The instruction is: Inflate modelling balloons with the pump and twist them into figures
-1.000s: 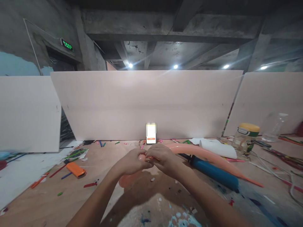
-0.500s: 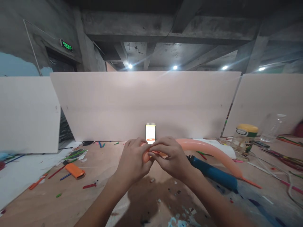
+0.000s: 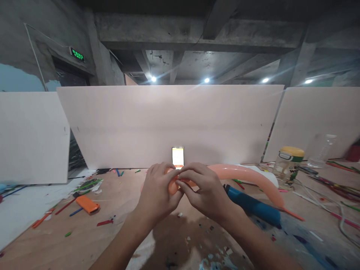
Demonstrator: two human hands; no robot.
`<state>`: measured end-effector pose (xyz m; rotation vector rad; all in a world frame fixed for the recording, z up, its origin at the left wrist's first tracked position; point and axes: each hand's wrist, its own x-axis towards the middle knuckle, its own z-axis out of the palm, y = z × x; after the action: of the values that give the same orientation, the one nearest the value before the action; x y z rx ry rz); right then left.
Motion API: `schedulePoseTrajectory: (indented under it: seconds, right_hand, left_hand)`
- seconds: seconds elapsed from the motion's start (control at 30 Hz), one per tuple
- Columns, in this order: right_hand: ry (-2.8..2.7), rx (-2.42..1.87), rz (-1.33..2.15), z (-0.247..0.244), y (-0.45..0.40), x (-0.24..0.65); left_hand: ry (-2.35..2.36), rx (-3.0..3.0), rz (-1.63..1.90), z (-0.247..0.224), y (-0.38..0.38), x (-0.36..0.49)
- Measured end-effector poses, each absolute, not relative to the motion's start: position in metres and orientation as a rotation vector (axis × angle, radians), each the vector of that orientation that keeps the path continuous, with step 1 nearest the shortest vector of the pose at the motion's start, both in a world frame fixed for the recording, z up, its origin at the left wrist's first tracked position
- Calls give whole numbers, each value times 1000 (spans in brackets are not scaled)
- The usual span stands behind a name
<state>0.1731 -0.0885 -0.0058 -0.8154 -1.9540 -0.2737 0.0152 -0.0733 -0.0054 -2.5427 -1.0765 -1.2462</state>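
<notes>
A long orange modelling balloon runs from between my hands out to the right, curving down to a thin uninflated tail. My left hand is closed around its near end, where a small rounded part bulges between the fingers. Fingertips of my right hand pinch the balloon against the left fingertips; the exact spot they grip is partly hidden. Just behind the hands a phone with a lit screen leans on the white board. Below the balloon lies a blue balloon pump, beside my right forearm.
An orange box cutter-like object and scraps of balloon lie on the left. To the right stand a yellow-lidded cup and a clear bottle, with cables and loose balloons nearby. A white board closes off the back.
The hands hold almost the same pose on the balloon. Its tail on the right has shifted slightly left, and the whole view has moved a little.
</notes>
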Motion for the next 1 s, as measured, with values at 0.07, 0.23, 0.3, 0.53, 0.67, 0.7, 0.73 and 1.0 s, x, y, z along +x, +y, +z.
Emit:
schedulePoseTrajectory:
  seconds: [0.07,0.23,0.3,0.53,0.67,0.7,0.73,1.0]
  right_hand:
    - [-1935,-820,-333,-2,-93,172]
    - [-1882,-819,-511,10,-113,167]
    - [-1872,-819,-540,13,-121,163]
    - [-1744,-626,-517,6,-123,157]
    - [-1646,-565,-403,-1,-111,162]
    - [-1591,-554,-372,-1,-108,165]
    - [-1512,-538,-344,-1,-106,167]
    - [-1119,-351,-262,11,-124,154]
  left_hand:
    - [-1043,-2501,-1262,-4,-76,16]
    - [-864,-2279,-1342,0,-83,15]
    - [-780,-2126,-1399,1,-86,14]
    - [-708,-1763,-1444,-1,-87,18]
    - [-609,-1635,-1576,-2,-93,20]
    - [-525,-1639,-1602,-1,-96,20]
    - [-406,-1687,-1608,-1,-100,20]
    - [-523,-2665,-1947,-12,-125,44]
